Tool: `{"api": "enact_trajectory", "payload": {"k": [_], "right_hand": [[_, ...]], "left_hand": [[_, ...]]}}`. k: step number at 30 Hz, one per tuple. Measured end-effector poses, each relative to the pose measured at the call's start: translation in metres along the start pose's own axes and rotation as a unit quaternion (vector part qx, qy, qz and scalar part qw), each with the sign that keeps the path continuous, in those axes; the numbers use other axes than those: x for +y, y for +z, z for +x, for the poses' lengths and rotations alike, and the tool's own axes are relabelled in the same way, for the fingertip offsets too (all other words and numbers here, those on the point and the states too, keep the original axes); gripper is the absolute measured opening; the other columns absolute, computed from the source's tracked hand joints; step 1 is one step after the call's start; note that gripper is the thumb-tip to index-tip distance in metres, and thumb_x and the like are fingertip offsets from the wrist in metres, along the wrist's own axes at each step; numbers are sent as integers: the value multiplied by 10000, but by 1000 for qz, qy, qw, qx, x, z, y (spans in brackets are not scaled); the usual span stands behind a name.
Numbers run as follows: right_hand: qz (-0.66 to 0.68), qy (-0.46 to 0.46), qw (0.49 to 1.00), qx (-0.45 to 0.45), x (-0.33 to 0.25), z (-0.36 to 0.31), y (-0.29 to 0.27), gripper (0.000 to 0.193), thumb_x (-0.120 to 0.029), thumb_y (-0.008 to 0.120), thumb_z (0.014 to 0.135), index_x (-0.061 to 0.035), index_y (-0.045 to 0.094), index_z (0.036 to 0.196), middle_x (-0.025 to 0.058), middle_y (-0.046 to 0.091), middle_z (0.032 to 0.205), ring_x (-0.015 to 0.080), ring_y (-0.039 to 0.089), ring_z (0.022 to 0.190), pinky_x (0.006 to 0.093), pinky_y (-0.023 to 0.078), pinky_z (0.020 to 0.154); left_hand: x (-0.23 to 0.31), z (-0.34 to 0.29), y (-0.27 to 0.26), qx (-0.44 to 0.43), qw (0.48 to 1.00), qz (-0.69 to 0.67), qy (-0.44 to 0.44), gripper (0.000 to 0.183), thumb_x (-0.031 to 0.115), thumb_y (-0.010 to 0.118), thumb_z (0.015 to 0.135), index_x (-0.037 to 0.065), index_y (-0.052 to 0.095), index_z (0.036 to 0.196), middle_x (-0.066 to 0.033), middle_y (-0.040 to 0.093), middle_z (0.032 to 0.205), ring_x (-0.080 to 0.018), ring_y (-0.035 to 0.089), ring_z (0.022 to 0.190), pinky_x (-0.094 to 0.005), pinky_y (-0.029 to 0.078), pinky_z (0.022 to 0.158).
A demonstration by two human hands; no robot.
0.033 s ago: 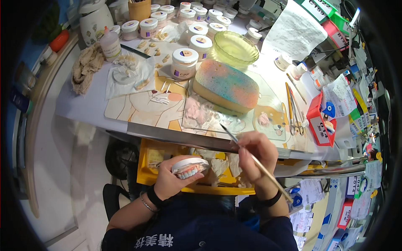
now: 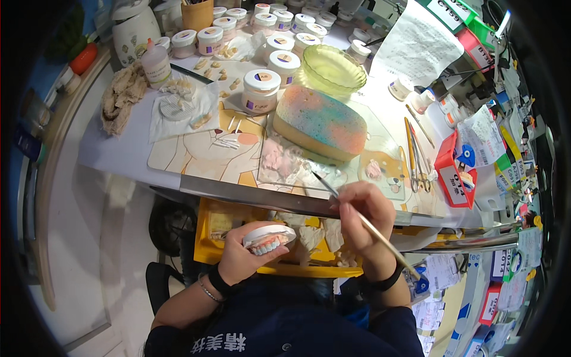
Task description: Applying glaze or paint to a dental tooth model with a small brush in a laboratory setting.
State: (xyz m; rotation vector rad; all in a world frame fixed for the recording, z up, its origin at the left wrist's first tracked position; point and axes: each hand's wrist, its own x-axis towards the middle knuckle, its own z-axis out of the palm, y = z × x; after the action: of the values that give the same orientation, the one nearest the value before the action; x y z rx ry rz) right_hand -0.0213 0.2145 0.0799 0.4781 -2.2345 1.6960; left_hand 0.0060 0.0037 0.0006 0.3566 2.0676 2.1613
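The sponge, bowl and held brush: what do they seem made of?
Sponge: likely foam, matte and dotted with pores. Bowl: glass or plastic; it looks glossy, yellow-green and translucent. Brush handle: probably smooth wood, judging by its tan colour.

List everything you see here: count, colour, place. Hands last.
table: one, whitish, centre
dental model: one, white, pink, front centre
brush: one, pale handle, front right
sponge: one, multicoloured, mid-table
bowl: one, yellow-green, behind sponge
jars: many, white-lidded, back of table
squeeze bottle: one, translucent pinkish, back left
cloth: one, brown, table's left
sticks: several, white, left front
metal tools: several, gold and silver, table's right
bins: several, red and green, right side
papers: several, white, right side
drawer: one, yellow, below table
left hand: one, bare, lower centre, holding dental model
right hand: one, bare, right of centre, holding brush
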Motion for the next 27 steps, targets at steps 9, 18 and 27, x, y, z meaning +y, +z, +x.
{"api": "enact_trajectory", "payload": {"k": [9, 18, 27], "right_hand": [[-17, 152, 987, 49, 3, 14, 4, 88, 0, 590, 840, 42, 600, 917, 26, 599, 711, 28, 547, 599, 171, 416, 522], [-37, 97, 992, 72, 1, 5, -3, 61, 37, 578, 825, 32, 628, 860, 31, 613, 724, 41, 559, 598, 177, 425, 523], [-64, -56, 989, -120, -20, -16, 0, 224, 36, 577, 660, -12, 642, 869, 137, 636, 816, 218, 653, 688, 295, 517, 601]], "left_hand": [[-2, 0, -2, -7, 999, -31, -23, 372, 120, 815, 712, -8, 652, 1021, -96, 693, 945, -117, 641, 849, -251, 508, 782], [-2, 0, -5, -8, 1000, -5, -15, 377, 117, 813, 714, -7, 650, 1031, -100, 690, 945, -119, 639, 855, -255, 508, 781], [-5, 0, 0, 12, 998, -46, -30, 362, 66, 792, 728, -27, 624, 1034, -90, 686, 944, -110, 634, 842, -253, 522, 771]]}}
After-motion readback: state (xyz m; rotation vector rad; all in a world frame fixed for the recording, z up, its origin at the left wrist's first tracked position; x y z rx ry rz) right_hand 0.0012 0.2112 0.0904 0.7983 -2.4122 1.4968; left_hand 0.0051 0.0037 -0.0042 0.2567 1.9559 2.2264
